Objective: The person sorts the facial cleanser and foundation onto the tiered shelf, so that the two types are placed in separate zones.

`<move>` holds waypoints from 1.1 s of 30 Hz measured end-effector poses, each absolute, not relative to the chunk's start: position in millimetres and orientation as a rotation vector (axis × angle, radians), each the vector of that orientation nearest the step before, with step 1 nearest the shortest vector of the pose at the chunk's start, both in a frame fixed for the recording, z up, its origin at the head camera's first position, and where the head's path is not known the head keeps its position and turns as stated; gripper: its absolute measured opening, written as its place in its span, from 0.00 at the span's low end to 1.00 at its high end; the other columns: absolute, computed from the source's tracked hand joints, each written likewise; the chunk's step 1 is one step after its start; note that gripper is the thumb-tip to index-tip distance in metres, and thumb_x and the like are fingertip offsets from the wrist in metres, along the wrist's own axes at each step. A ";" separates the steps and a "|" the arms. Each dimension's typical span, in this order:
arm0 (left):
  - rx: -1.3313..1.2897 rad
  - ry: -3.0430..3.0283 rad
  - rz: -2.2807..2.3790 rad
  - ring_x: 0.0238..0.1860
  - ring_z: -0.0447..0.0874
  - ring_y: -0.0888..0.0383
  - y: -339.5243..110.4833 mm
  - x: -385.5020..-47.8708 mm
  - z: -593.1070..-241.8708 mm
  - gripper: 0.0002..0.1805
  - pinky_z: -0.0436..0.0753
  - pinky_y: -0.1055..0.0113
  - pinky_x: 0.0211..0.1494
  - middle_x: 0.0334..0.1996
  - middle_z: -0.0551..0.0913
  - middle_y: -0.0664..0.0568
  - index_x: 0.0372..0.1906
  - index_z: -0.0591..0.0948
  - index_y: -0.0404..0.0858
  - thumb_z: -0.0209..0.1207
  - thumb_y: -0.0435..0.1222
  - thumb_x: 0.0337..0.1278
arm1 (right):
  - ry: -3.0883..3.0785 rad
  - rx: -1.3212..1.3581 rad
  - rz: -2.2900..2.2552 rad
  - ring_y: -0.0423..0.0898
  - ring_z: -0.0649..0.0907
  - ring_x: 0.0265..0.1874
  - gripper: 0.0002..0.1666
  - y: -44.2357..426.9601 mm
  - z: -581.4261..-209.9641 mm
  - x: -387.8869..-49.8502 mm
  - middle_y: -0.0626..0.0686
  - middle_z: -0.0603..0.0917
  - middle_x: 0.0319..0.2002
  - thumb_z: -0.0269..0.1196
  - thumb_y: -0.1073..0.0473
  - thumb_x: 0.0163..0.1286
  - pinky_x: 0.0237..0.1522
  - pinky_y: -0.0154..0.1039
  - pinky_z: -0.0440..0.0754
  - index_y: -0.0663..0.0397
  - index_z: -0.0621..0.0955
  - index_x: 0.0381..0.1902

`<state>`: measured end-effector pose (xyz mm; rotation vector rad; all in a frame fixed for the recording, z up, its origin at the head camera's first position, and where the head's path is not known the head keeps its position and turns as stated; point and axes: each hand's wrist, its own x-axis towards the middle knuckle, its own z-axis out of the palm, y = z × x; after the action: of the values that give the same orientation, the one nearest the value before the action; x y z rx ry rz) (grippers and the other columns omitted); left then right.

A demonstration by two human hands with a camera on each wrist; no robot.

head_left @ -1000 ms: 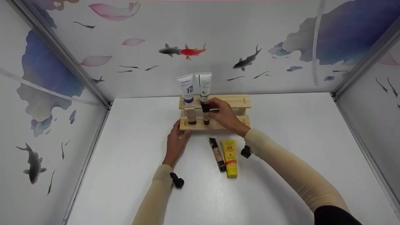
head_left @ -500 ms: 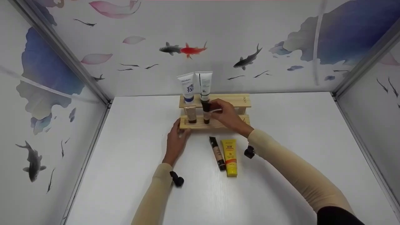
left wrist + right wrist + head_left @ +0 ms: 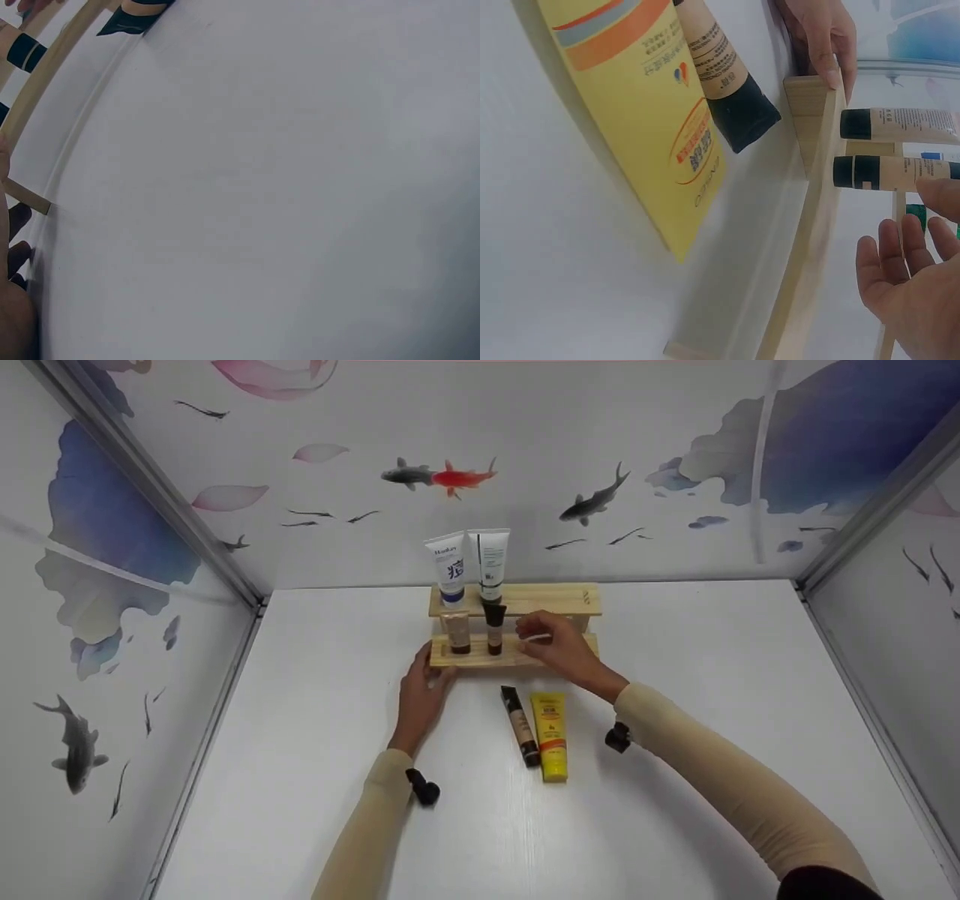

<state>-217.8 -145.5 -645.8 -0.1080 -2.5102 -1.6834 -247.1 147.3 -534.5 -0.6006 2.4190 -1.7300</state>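
The two-tier wooden rack (image 3: 555, 598) stands close to the back edge of the white tabletop (image 3: 300, 750), which runs wide to the left and right of it; the tubes on it sit toward the left, and the right hand (image 3: 564, 649) is in front of its right half; this hand is relaxed, thumb and bent fingers parted around nothing, just beside the slim beige-and-black tube (image 3: 494, 636), which stands upright on the lower tier; the left hand (image 3: 421, 701) holds the rack's left end, thumb at the front edge; the tabletop looks smooth and slightly glossy, and the back wall (image 3: 540, 412) behind it is printed with fish, pink petals and blue-grey washes, with grey metal posts at the corners; to the left of the slim tube stands a squat beige tube (image 3: 458, 636); on the upper tier a blue-capped white tube (image 3: 448, 566) leans a little leftward next to a dark-striped white tube (image 3: 491, 562); in front of the rack, between the two forearms, a yellow tube (image 3: 551, 739) and a black-ended beige tube (image 3: 520, 726) lie side by side, closest at their near ends, and I can't tell whether they touch.
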 end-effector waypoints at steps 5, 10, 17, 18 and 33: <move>-0.104 -2.509 -1.686 0.79 0.73 0.49 -145.6 -217.8 -645.8 0.43 0.72 0.49 0.82 0.82 0.71 0.45 0.88 0.62 0.41 0.63 0.54 0.81 | 2.413 -0.621 -1.713 0.63 0.86 0.62 0.19 156.3 -537.4 -238.2 0.70 0.84 0.62 0.69 0.70 0.78 0.68 0.59 0.84 0.62 0.83 0.63; -0.085 -2.528 -1.637 0.81 0.71 0.49 -145.4 -218.1 -646.7 0.44 0.69 0.49 0.84 0.82 0.72 0.45 0.88 0.63 0.41 0.62 0.57 0.80 | 2.408 -0.602 -1.734 0.64 0.86 0.62 0.20 164.3 -538.7 -229.5 0.71 0.84 0.62 0.70 0.69 0.77 0.68 0.61 0.84 0.64 0.83 0.64; -0.077 -2.533 -1.645 0.83 0.67 0.50 -145.2 -218.6 -648.3 0.44 0.66 0.50 0.85 0.83 0.70 0.47 0.88 0.62 0.42 0.61 0.58 0.80 | 2.431 -0.557 -1.645 0.59 0.86 0.62 0.21 175.7 -543.4 -214.7 0.66 0.85 0.63 0.68 0.70 0.78 0.70 0.60 0.83 0.68 0.81 0.66; -0.080 -2.526 -1.656 0.83 0.68 0.51 -145.1 -218.5 -648.2 0.44 0.67 0.50 0.85 0.83 0.70 0.47 0.88 0.63 0.43 0.62 0.58 0.80 | 2.427 -0.557 -1.635 0.60 0.86 0.63 0.21 177.2 -544.0 -212.5 0.66 0.86 0.63 0.68 0.71 0.78 0.70 0.60 0.83 0.68 0.81 0.66; -0.092 -2.503 -1.695 0.76 0.77 0.52 -145.7 -217.9 -649.5 0.41 0.75 0.50 0.79 0.82 0.72 0.48 0.88 0.63 0.44 0.62 0.54 0.82 | 2.396 -0.500 -1.577 0.64 0.85 0.63 0.20 195.4 -562.9 -186.5 0.68 0.85 0.62 0.71 0.67 0.77 0.71 0.61 0.82 0.60 0.83 0.63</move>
<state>-217.9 -145.7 -649.5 -0.0918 -2.5025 -1.6951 -186.5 195.4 -562.9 -0.5002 2.3964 -1.5768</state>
